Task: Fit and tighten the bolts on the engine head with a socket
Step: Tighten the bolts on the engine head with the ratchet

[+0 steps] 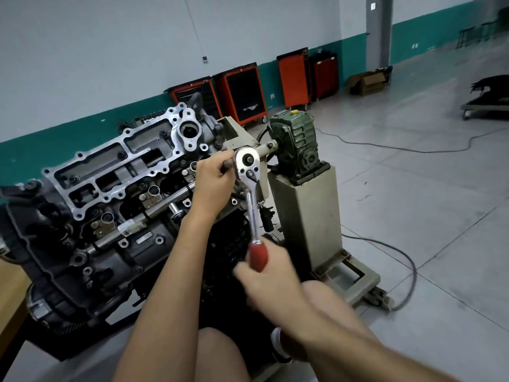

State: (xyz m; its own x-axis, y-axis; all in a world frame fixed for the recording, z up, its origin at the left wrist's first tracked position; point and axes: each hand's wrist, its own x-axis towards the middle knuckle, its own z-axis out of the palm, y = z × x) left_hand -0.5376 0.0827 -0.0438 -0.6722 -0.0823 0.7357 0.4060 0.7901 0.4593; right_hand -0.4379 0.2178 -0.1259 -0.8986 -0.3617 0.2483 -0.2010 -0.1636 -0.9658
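Chrome steel ratchet wrench (pixel 247 164): bright silver head and shank, glossy red handle. Cast metal engine head (pixel 110 172): dark grey to black body, pale silver machined top frame. White barcode label (pixel 132 226) on its steel rail. Ribbed cast gearbox (pixel 296 144): dull green, worn patches. Small yellow cap (pixel 294 112) on top. Boxy metal stand (pixel 308 216): beige-cream, scuffed. Rolling tool cabinets (pixel 242 92): orange-red shells, black fronts. Wall (pixel 110 51): pale grey-white, teal band along base. Tiled floor (pixel 413 202): light grey, thin dark grid lines. Cardboard box (pixel 366 82): brown. Wooden bench (pixel 11 293): tan.

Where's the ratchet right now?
Head view, centre: ratchet upright between engine head and green gearbox; left hand grips its extension, right hand its red handle.
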